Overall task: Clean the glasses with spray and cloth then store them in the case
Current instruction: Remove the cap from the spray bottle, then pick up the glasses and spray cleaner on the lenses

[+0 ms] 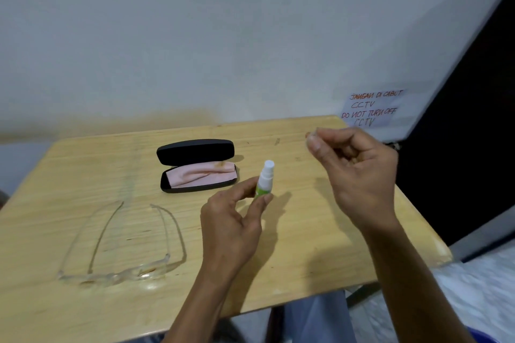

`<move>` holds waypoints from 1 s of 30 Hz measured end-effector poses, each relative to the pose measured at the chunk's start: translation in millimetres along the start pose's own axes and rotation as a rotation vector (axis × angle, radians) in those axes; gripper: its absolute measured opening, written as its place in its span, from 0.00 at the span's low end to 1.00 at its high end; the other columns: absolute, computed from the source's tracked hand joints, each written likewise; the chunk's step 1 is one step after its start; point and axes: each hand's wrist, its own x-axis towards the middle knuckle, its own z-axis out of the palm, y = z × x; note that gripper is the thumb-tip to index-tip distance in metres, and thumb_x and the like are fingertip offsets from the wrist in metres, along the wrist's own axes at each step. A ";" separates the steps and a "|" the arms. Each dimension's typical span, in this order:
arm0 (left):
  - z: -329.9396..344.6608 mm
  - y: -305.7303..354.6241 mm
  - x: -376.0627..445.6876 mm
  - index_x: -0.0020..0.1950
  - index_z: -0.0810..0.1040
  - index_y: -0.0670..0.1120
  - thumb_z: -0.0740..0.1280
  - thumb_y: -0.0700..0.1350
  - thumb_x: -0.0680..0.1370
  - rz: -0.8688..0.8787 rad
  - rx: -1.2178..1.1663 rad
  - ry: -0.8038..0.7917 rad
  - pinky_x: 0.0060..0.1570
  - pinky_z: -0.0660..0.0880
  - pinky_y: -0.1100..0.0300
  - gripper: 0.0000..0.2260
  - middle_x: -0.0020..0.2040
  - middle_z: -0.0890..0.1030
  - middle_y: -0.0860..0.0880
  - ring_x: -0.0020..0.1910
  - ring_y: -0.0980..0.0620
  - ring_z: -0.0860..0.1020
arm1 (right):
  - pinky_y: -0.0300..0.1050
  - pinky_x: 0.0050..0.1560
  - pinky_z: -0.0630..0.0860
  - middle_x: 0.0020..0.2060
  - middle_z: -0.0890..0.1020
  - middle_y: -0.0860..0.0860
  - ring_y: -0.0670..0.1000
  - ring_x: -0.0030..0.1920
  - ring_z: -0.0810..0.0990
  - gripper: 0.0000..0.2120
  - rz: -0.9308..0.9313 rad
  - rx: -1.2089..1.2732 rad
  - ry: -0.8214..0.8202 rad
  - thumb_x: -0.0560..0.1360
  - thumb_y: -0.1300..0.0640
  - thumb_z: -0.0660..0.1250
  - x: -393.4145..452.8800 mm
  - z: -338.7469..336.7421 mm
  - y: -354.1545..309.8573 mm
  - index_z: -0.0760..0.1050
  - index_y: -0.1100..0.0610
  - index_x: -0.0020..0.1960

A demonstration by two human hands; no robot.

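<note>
A small spray bottle (264, 179) with a green label and a bare white nozzle is pinched near its base between thumb and fingers of my left hand (231, 227) at the table's middle. My right hand (354, 172) hovers up to the right, its thumb and forefinger pinched on what looks like a small clear cap (313, 133). The clear-framed glasses (122, 276) lie at the front left, temples unfolded and pointing away from me. Behind the bottle, a black case (195, 149) lies open with a pink cloth (200, 174) in its lower half.
Everything rests on a light wooden table (306, 245) pushed against a pale wall. A handwritten paper note (373, 108) hangs on the wall at the right. A dark opening lies past the table's right edge, and patterned fabric shows at the lower right.
</note>
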 end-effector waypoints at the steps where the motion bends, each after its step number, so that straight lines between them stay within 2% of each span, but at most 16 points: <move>1: -0.5 -1.1 0.0 0.53 0.83 0.60 0.76 0.46 0.71 -0.019 -0.008 0.000 0.34 0.74 0.60 0.13 0.45 0.85 0.61 0.34 0.64 0.79 | 0.48 0.52 0.82 0.42 0.88 0.49 0.51 0.46 0.87 0.06 0.040 -0.020 0.016 0.72 0.58 0.77 -6.4 0.2 9.3 0.84 0.49 0.46; 3: -2.0 -6.1 -1.8 0.52 0.83 0.61 0.77 0.45 0.70 -0.063 -0.031 0.000 0.38 0.79 0.54 0.14 0.45 0.86 0.60 0.42 0.63 0.83 | 0.46 0.50 0.82 0.42 0.88 0.48 0.50 0.45 0.87 0.05 0.099 -0.118 0.032 0.73 0.58 0.77 -18.6 -2.2 30.9 0.84 0.51 0.47; 5: -3.0 -9.5 -4.2 0.52 0.85 0.57 0.78 0.45 0.70 -0.100 -0.041 -0.001 0.42 0.81 0.51 0.13 0.45 0.86 0.59 0.46 0.62 0.83 | 0.40 0.47 0.80 0.41 0.87 0.46 0.43 0.42 0.84 0.05 0.153 -0.261 0.033 0.73 0.57 0.77 -28.8 -6.5 51.2 0.85 0.53 0.49; 8: -4.6 -10.2 -6.4 0.52 0.86 0.53 0.79 0.45 0.69 -0.142 -0.061 0.001 0.47 0.81 0.58 0.13 0.44 0.86 0.60 0.46 0.66 0.83 | 0.26 0.41 0.75 0.40 0.86 0.45 0.35 0.38 0.81 0.06 0.235 -0.426 -0.004 0.74 0.56 0.76 -37.2 -11.5 73.5 0.86 0.57 0.50; 11: -5.6 -10.3 -7.8 0.51 0.86 0.52 0.79 0.45 0.68 -0.154 -0.056 0.001 0.47 0.79 0.64 0.13 0.43 0.86 0.60 0.45 0.68 0.82 | 0.23 0.41 0.74 0.43 0.88 0.49 0.38 0.39 0.82 0.04 0.259 -0.535 -0.060 0.74 0.58 0.76 -37.4 -11.4 86.8 0.86 0.57 0.48; 12: -6.1 -10.3 -8.0 0.51 0.86 0.52 0.79 0.45 0.68 -0.156 -0.058 0.001 0.46 0.79 0.65 0.12 0.43 0.86 0.60 0.46 0.68 0.82 | 0.24 0.43 0.75 0.44 0.88 0.50 0.41 0.40 0.82 0.03 0.254 -0.558 -0.074 0.74 0.59 0.76 -37.0 -10.9 89.6 0.86 0.57 0.48; 13: -6.4 -10.5 -8.0 0.51 0.86 0.53 0.79 0.45 0.68 -0.156 -0.061 0.002 0.46 0.78 0.66 0.12 0.43 0.86 0.60 0.46 0.68 0.82 | 0.30 0.46 0.78 0.44 0.88 0.50 0.44 0.41 0.83 0.03 0.244 -0.589 -0.087 0.74 0.59 0.75 -37.0 -10.3 92.3 0.86 0.57 0.48; 15: -6.7 -11.2 -8.0 0.50 0.85 0.53 0.79 0.44 0.68 -0.150 -0.067 0.006 0.44 0.77 0.71 0.12 0.43 0.86 0.60 0.45 0.68 0.82 | 0.46 0.50 0.82 0.45 0.88 0.51 0.50 0.46 0.84 0.04 0.221 -0.677 -0.107 0.74 0.58 0.75 -38.1 -10.2 98.5 0.86 0.56 0.48; 17: -7.1 -12.2 -7.6 0.50 0.86 0.52 0.79 0.44 0.68 -0.148 -0.066 0.006 0.43 0.75 0.75 0.12 0.43 0.86 0.60 0.45 0.67 0.82 | 0.52 0.51 0.81 0.44 0.86 0.51 0.52 0.47 0.84 0.05 0.221 -0.740 -0.108 0.74 0.56 0.75 -39.6 -12.3 102.9 0.85 0.53 0.49; 22: -6.2 -11.6 -6.3 0.51 0.86 0.49 0.79 0.43 0.68 -0.143 -0.074 0.001 0.42 0.73 0.77 0.12 0.43 0.85 0.60 0.45 0.69 0.82 | 0.54 0.51 0.81 0.43 0.85 0.50 0.51 0.49 0.83 0.05 0.245 -0.746 -0.105 0.73 0.55 0.76 -40.6 -15.5 104.8 0.85 0.51 0.49; 26: -5.1 -9.2 -7.6 0.51 0.86 0.51 0.79 0.42 0.68 -0.156 -0.081 -0.008 0.41 0.73 0.77 0.13 0.42 0.85 0.61 0.44 0.69 0.82 | 0.57 0.51 0.80 0.49 0.86 0.49 0.53 0.51 0.81 0.07 0.160 -0.738 -0.091 0.72 0.58 0.77 -43.5 -14.9 93.7 0.84 0.54 0.50; 28: -5.5 -8.2 -8.9 0.50 0.86 0.53 0.79 0.43 0.68 -0.164 -0.079 -0.009 0.42 0.74 0.76 0.13 0.42 0.86 0.60 0.45 0.68 0.82 | 0.54 0.49 0.80 0.48 0.85 0.46 0.52 0.48 0.81 0.08 0.090 -0.683 -0.036 0.73 0.58 0.77 -45.5 -12.9 78.2 0.84 0.53 0.51; 30: -6.6 -6.5 -10.4 0.50 0.85 0.54 0.79 0.43 0.68 -0.163 -0.074 -0.012 0.44 0.76 0.73 0.13 0.43 0.86 0.60 0.45 0.68 0.82 | 0.44 0.48 0.79 0.46 0.85 0.43 0.46 0.46 0.82 0.10 0.061 -0.558 -0.034 0.73 0.54 0.76 -48.6 -6.8 53.5 0.83 0.51 0.54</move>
